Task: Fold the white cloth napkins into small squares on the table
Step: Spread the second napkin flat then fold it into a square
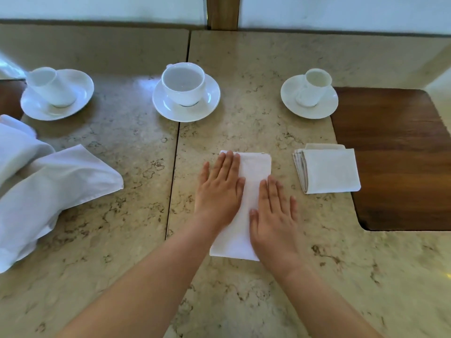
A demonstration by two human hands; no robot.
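A white cloth napkin [253, 181], folded into a long narrow strip, lies on the marble table [122, 228] straight ahead of me. My left hand [220, 189] lies flat on its left half, fingers together and stretched toward the far end. My right hand [274, 215] presses flat on its right, nearer part. Neither hand grips the cloth. To the right sits a stack of napkins folded into small squares [329, 170]. At the left edge is a loose heap of unfolded white napkins [48, 189].
Three white cups on saucers stand in a row across the far side: left cup [52, 87], middle cup [184, 84], right cup [314, 86]. A dark wooden inlay [402, 154] fills the right side. A seam [174, 167] runs between two marble slabs.
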